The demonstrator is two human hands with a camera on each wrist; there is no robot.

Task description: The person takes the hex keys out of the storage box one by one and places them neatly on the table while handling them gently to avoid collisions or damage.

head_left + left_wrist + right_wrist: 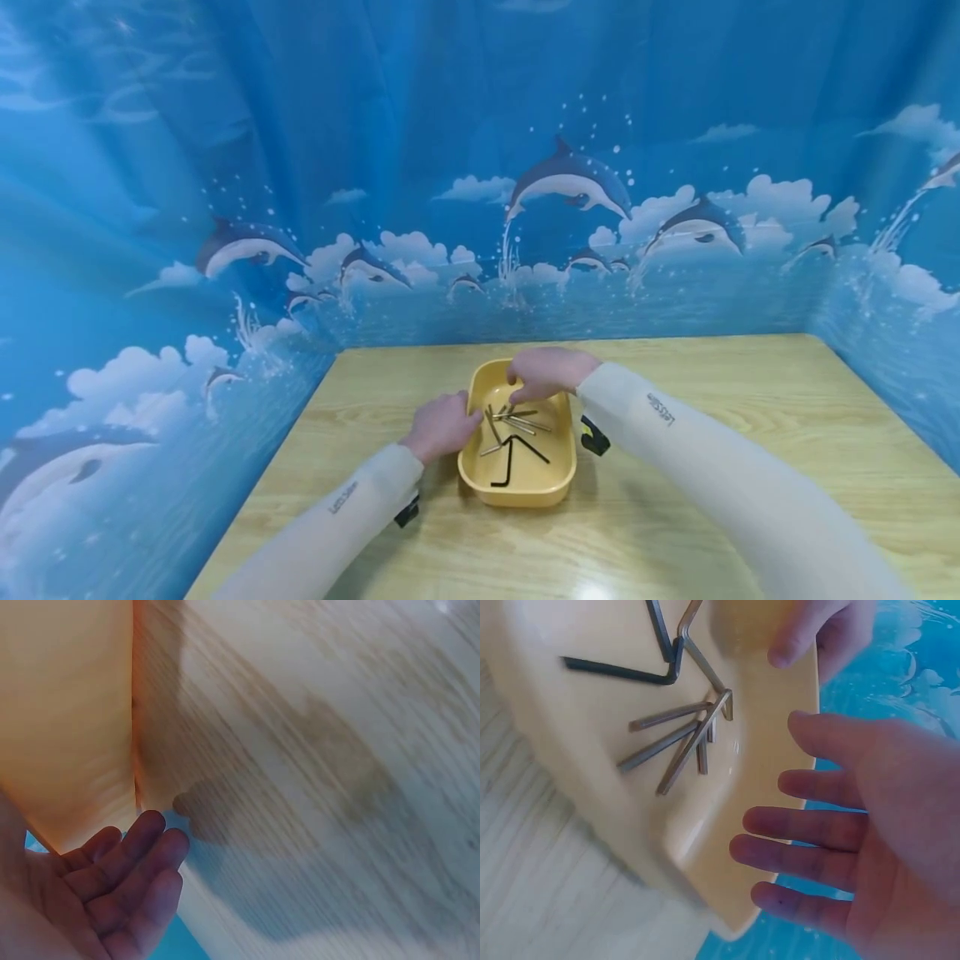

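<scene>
A yellow plastic basin [517, 498] stands on the table, holding black L-shaped hex keys [509, 463] near its front end and several metallic hex keys [528, 423] bunched around its middle. My left hand [446, 425] holds the basin's left rim; in the right wrist view its thumb lies inside the wall and its fingers outside. Above the far right part of the basin is my right hand [551, 372], its fingers spread and nothing between them in the right wrist view. The metallic keys overlap and cross one another there.
The light wood-grain table [675, 517] extends around the basin. A blue curtain [465, 108] printed with dolphins and clouds borders it at the back and both sides. Black straps with devices [595, 436] sit under the pale sleeves [697, 467].
</scene>
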